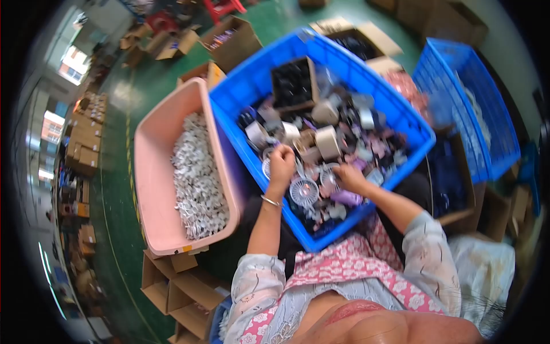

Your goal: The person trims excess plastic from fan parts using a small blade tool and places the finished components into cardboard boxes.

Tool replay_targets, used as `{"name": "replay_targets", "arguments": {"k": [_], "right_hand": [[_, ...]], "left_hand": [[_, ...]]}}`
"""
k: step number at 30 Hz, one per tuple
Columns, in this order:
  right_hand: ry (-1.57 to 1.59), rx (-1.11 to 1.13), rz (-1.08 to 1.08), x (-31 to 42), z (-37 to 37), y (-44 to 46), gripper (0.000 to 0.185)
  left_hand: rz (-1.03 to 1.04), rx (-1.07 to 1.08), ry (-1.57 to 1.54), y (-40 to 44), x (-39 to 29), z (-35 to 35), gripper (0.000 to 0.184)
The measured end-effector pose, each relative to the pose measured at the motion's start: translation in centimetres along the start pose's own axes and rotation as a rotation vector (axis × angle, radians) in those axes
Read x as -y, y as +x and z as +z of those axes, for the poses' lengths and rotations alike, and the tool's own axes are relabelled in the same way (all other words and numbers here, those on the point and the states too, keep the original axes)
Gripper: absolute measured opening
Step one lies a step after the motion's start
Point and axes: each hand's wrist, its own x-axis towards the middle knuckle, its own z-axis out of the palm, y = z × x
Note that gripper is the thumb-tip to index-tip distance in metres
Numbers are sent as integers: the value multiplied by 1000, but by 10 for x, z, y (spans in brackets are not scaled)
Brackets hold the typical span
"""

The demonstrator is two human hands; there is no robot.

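A large blue crate (424,144) holds a jumble of plastic parts in white, purple, pink and black. My left hand (282,165) is over its near left part with the fingers closed together, beside a round white fan grille; what they hold is too small to name. To the right, my right hand (349,176) has its fingers closed at the edge of another round grille (329,176). Between and below the hands lies a round white fan piece (304,191). White box-like parts (327,142) lie just beyond my hands.
A pink tub (154,166) of small white parts (200,183) stands left of the crate. Inside the crate's far side is a carton (314,80) of black pieces. Another blue basket (484,114) stands at the right. Cardboard boxes (186,298) surround the area.
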Motion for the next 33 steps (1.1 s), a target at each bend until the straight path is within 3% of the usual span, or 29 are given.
{"name": "replay_targets", "arguments": {"k": [3, 6, 12, 14, 21, 22, 23, 24, 25, 26, 27, 28, 29, 30, 32, 33], "right_hand": [[44, -19, -40, 14, -8, -8, 15], [-22, 56, -26, 16, -6, -12, 16], [-101, 106, -129, 29, -7, -21, 21], [-99, 111, -128, 26, -3, -22, 22], [-99, 152, -119, 25, 1, -22, 25], [-110, 162, -138, 20, 4, -20, 24], [-126, 160, -107, 20, 6, -21, 23], [-99, 93, -152, 14, 12, -22, 22], [-91, 36, -223, 3, 23, -22, 21], [-45, 35, -129, 10, 21, -29, 28], [-78, -56, -152, 10, 25, -37, 30], [-123, 18, -144, 17, 16, -41, 18], [-147, -2, -141, 13, 20, -41, 27], [-120, -23, -151, 10, 21, -41, 25], [-84, -17, -60, 14, 17, -41, 25], [-55, -31, -83, 12, 19, -40, 25]], "left_hand": [[-40, 21, -41, -2, -11, 1, 12], [79, -58, 91, -1, 4, 1, 16], [-89, -26, -15, -10, -15, 0, 19], [19, -20, 126, -8, 3, -2, 20], [92, -25, 226, -13, -5, 5, 21], [19, -30, 166, -12, 3, 8, 22], [169, -6, 212, -6, 17, 9, 23], [1, 49, 105, -6, 15, 10, 23], [4, 27, -57, -15, -8, 14, 17], [-90, 150, -177, -15, 14, 15, 11], [6, 158, -22, -20, 18, 15, 8], [-22, 136, 54, -24, 28, 18, 6], [90, 81, 210, -30, 39, 20, 11], [24, 164, 410, -32, 36, 16, 15], [166, 229, 555, -35, 42, 11, 19], [134, 227, 649, -40, 30, 11, 18]]}}
